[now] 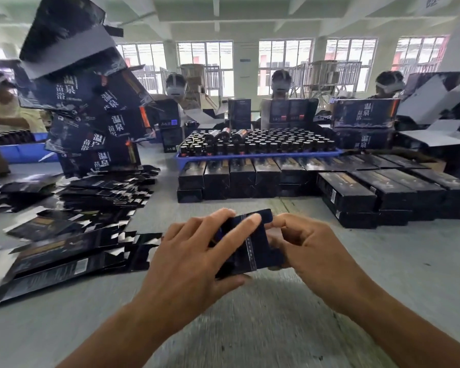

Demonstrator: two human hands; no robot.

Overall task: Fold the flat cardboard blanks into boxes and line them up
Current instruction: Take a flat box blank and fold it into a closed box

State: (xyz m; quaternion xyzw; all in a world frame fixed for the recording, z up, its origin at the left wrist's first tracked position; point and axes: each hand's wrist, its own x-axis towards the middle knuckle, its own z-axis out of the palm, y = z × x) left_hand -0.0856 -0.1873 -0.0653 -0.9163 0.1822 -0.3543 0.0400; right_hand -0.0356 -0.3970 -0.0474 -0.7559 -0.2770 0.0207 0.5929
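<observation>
The left hand [197, 251] wraps its fingers over the top of a dark blue cardboard box [246, 245], thumb underneath, gripping it. The right hand [303, 245] pinches the same box at its right end, fingers curled on a flap (the exact fold is blurred). The box hangs between both hands, just above the grey table [250, 328]. Flat blanks [64, 251] lie scattered to the left; finished boxes [303, 181] stand in rows beyond, in front of a blue tray of bottles [258, 143].
</observation>
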